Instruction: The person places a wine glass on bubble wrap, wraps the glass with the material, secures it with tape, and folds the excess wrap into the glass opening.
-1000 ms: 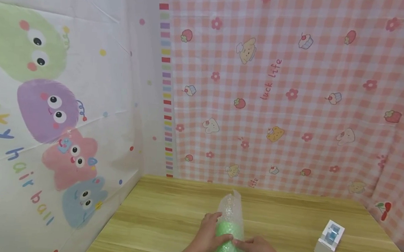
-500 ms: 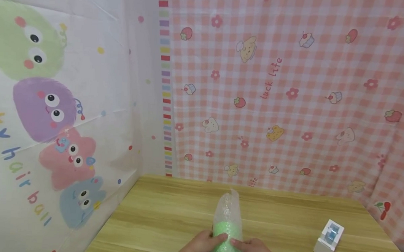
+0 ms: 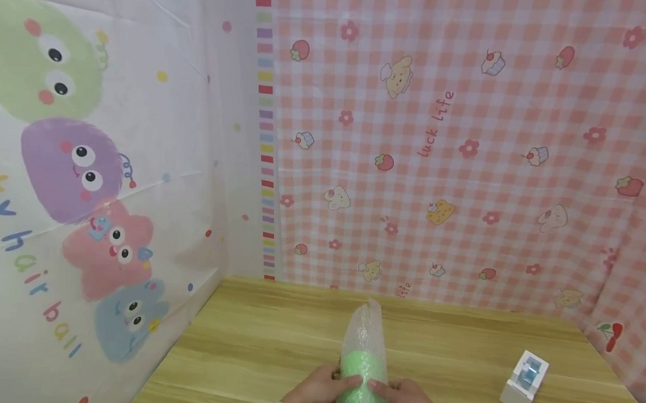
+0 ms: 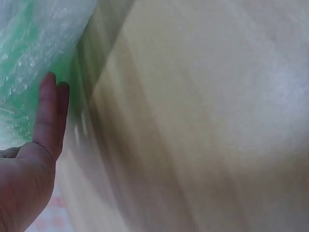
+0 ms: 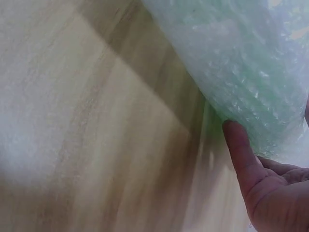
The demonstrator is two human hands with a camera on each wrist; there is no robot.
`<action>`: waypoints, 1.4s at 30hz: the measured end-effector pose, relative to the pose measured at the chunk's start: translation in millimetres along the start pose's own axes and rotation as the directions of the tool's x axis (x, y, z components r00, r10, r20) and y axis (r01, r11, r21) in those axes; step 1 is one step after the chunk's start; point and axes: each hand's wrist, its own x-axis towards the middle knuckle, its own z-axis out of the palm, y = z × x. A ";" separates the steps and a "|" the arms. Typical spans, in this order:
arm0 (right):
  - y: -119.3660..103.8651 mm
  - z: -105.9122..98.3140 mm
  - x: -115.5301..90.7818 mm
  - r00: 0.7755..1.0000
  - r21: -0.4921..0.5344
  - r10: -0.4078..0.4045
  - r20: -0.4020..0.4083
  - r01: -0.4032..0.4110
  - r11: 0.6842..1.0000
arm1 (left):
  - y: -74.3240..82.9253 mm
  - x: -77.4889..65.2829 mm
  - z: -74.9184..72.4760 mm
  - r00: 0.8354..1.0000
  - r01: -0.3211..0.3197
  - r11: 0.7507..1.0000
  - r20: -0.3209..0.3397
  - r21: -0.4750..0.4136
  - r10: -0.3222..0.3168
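Observation:
A bright green cylinder lies lengthwise on the wooden table, rolled inside clear bubble wrap. The empty end of the wrap reaches past it toward the back. My left hand holds the roll from the left, thumb on top and fingers down its side. From the right, my right hand holds it the same way, the two thumb tips close together. Each wrist view shows fingers against the lower side of the wrap, near the wood. The roll's near end is cut off by the head view's lower edge.
A small white box with a light blue piece on top stands on the table at the right. Behind hangs a pink checked cloth. A white cloth with cartoon figures covers the left side.
My left hand has slid nearer along the roll, its fingers dropping from the upper wrap to the side. The roll has shifted slightly left. My right hand has barely moved.

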 end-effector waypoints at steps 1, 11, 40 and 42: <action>-1.0 -1.1 0.0 1.000 -0.014 -0.006 -0.005 0.006 1.000 | 2.1 -0.4 -0.5 1.000 -0.004 1.000 -0.008 0.016 0.005; -19.4 -2.1 1.8 0.973 -0.119 -0.176 -0.149 0.159 0.980 | 26.5 4.1 -10.0 0.986 -0.140 0.979 -0.075 0.148 0.152; -34.2 0.3 -3.7 0.796 -0.319 -0.470 -0.382 0.364 0.875 | 55.9 2.8 -15.0 0.883 -0.454 0.867 -0.030 0.204 0.469; -32.3 -0.6 -3.1 0.793 -0.331 -0.475 -0.382 0.362 0.871 | 54.8 2.2 -14.4 0.885 -0.450 0.869 -0.027 0.204 0.465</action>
